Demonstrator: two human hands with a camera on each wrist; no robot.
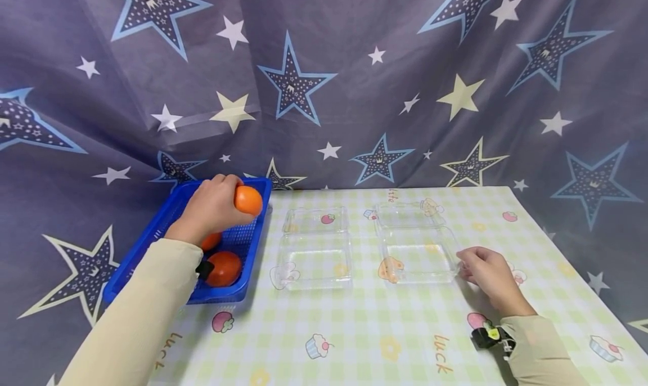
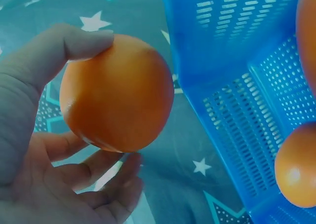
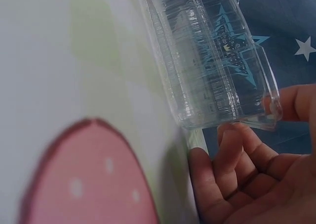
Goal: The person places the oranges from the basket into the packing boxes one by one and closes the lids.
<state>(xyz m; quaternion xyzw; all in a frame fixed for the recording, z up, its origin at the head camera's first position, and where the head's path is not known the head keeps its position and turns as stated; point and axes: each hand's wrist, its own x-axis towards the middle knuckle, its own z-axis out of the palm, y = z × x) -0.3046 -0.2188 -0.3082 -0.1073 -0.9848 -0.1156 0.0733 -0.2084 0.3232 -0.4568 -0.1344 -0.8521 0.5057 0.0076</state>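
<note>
Our left arm hides part of the blue basket [image 1: 253, 245]; below our fingers we count two oranges [image 1: 223, 268] inside, one half covered. Our left hand [image 1: 210, 209] grasps a third orange [image 1: 248, 200] above the basket. Our right hand [image 1: 488, 273] pinches the nearer of two clear boxes [image 1: 417, 256] on the desk [image 1: 354, 330].

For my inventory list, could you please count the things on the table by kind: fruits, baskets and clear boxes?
Oranges: 3, one gripped in the left hand, two in the basket
Blue basket: 1
Clear plastic boxes: 2, both open; the right hand touches one
Total: 6
</note>
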